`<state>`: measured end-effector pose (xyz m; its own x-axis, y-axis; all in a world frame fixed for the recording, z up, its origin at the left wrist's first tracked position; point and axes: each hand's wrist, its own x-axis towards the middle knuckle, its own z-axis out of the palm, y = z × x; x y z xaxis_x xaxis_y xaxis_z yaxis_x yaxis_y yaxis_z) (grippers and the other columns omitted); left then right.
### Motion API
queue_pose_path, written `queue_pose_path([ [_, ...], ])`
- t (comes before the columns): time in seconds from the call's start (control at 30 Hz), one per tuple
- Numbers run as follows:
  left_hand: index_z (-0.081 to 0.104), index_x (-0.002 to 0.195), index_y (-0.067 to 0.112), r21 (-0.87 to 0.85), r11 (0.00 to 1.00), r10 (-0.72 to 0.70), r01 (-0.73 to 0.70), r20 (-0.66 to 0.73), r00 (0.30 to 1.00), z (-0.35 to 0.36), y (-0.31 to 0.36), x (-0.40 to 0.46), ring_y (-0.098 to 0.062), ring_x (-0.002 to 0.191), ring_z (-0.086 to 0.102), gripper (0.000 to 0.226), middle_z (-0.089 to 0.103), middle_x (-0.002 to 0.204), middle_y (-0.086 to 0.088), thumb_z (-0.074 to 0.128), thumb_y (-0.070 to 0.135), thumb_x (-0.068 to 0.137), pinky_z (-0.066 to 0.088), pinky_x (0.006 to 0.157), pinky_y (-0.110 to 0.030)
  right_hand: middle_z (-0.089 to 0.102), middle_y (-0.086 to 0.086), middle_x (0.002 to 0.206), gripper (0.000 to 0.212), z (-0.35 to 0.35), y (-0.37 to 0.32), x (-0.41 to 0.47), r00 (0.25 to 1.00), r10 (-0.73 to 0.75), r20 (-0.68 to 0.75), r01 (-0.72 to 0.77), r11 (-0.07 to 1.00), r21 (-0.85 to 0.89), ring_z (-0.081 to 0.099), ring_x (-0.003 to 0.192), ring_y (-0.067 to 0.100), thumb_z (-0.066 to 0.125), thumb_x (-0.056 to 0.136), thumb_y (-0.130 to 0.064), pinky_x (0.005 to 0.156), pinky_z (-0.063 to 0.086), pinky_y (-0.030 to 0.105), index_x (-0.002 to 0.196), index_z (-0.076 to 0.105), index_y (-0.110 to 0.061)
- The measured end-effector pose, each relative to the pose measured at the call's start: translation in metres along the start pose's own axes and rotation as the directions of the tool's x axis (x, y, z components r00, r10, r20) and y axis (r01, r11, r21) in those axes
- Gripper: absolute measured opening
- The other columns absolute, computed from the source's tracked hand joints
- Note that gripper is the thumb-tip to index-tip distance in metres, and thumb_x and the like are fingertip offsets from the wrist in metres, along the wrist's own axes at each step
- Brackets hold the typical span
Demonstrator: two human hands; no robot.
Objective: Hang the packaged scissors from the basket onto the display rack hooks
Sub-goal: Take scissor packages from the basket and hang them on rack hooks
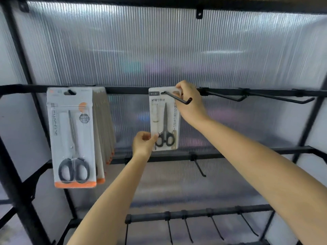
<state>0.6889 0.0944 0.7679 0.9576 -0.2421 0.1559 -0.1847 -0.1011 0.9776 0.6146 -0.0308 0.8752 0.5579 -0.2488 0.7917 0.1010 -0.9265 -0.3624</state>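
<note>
Scissors pack (164,119) is threaded on hook (178,99), top corner pinched by right hand (190,101), bottom edge by left hand (144,143). Print blurred; basket out of frame.

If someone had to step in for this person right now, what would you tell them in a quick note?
Left hand: pinches the bottom left corner of the small scissors pack.
Right hand: grips the pack's top right corner, up at the top rail.
The pack is threaded on the hook, which pokes out through its hang hole, pushed well back toward the rail.
Done: a row of larger orange-trimmed packs hangs on a hook to the left.
Left: let go of this pack once it hangs straight. Two hooks to the right are bare, as are the lower rows. The basket is out of view, so I cannot tell how many packs remain.
</note>
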Motion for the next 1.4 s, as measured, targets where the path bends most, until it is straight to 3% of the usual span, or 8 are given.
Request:
queue_pose_path([
  [0.3,0.048,0.107,0.011,0.291,0.948,0.148,-0.130,-0.044,0.988,-0.017,0.016,-0.014,-0.019,0.088,0.050,0.021,0.050,0.100,-0.002,0.058,0.023,0.093,0.040,0.072,-0.032,0.050,0.006,0.109,0.023,-0.022,-0.019,-0.026,0.992,0.074,0.105,-0.047,0.969,-0.244,0.052,0.095,0.022,0.045,0.095,-0.015,0.075,0.049,0.041,0.118,0.050,-0.010],
  [0.4,0.052,0.100,0.005,0.454,0.833,0.353,-0.317,0.005,0.935,-0.021,0.018,-0.036,-0.020,0.084,0.047,0.015,0.052,0.096,-0.007,0.054,0.018,0.093,0.036,0.067,-0.031,0.049,0.010,0.128,0.037,-0.036,-0.025,-0.055,0.989,0.056,0.135,-0.003,0.931,-0.366,0.049,0.112,0.026,0.041,0.099,-0.023,0.086,0.045,0.038,0.133,0.044,-0.008],
  [0.6,0.057,0.100,-0.002,0.537,0.509,0.561,-0.673,0.386,0.733,-0.009,0.008,-0.103,-0.036,0.093,0.052,0.020,0.058,0.101,-0.019,0.049,0.015,0.095,0.034,0.065,-0.034,0.040,0.010,0.144,0.048,-0.066,-0.040,-0.141,0.964,0.206,0.170,-0.072,0.812,-0.579,0.042,0.127,0.026,0.038,0.101,-0.025,0.100,0.032,0.034,0.145,0.031,-0.006],
  [0.8,0.057,0.114,-0.011,0.333,0.432,0.556,-0.838,0.633,0.538,0.032,0.002,-0.180,-0.043,0.117,0.049,0.032,0.056,0.121,-0.028,0.053,0.014,0.094,0.041,0.093,-0.048,0.031,0.015,0.150,0.053,-0.120,-0.042,-0.239,0.894,0.415,0.171,-0.150,0.635,-0.758,0.031,0.137,0.028,0.037,0.101,-0.027,0.112,0.019,0.037,0.146,0.025,-0.002],
  [0.93,0.044,0.133,-0.008,0.204,0.350,0.546,-0.914,0.749,0.376,0.064,0.012,-0.233,-0.038,0.135,0.033,0.046,0.040,0.143,-0.026,0.049,0.018,0.096,0.022,0.113,-0.045,0.033,0.016,0.148,0.054,-0.175,-0.049,-0.285,0.849,0.523,0.075,-0.241,0.510,-0.826,0.034,0.135,0.029,0.041,0.099,-0.026,0.112,0.018,0.038,0.145,0.028,-0.002],
  [1.13,0.042,0.136,-0.004,-0.029,0.325,0.582,-0.945,0.794,0.175,0.115,0.024,-0.316,-0.034,0.134,0.034,0.046,0.039,0.143,-0.022,0.045,0.022,0.097,0.022,0.110,-0.039,0.030,0.016,0.150,0.056,-0.243,-0.057,-0.358,0.744,0.660,-0.100,-0.389,0.307,-0.869,0.029,0.138,0.027,0.040,0.098,-0.026,0.114,0.016,0.038,0.146,0.025,-0.002],
  [1.3,0.057,0.111,-0.010,-0.195,0.308,0.559,-0.931,0.829,0.012,0.156,0.006,-0.385,-0.045,0.105,0.053,0.036,0.057,0.113,-0.030,0.049,0.018,0.090,0.039,0.092,-0.046,0.035,0.018,0.146,0.055,-0.282,-0.065,-0.430,0.643,0.729,-0.234,-0.518,0.190,-0.834,0.035,0.134,0.031,0.043,0.097,-0.025,0.112,0.019,0.038,0.144,0.029,0.001],
  [1.4,0.050,0.125,-0.005,-0.246,0.295,0.505,-0.923,0.861,-0.068,0.174,-0.011,-0.433,-0.038,0.115,0.047,0.040,0.051,0.126,-0.024,0.044,0.023,0.097,0.032,0.099,-0.043,0.028,0.014,0.151,0.056,-0.300,-0.065,-0.480,0.548,0.778,-0.308,-0.568,0.075,-0.820,0.026,0.140,0.027,0.038,0.099,-0.029,0.114,0.015,0.038,0.147,0.023,-0.004],
])
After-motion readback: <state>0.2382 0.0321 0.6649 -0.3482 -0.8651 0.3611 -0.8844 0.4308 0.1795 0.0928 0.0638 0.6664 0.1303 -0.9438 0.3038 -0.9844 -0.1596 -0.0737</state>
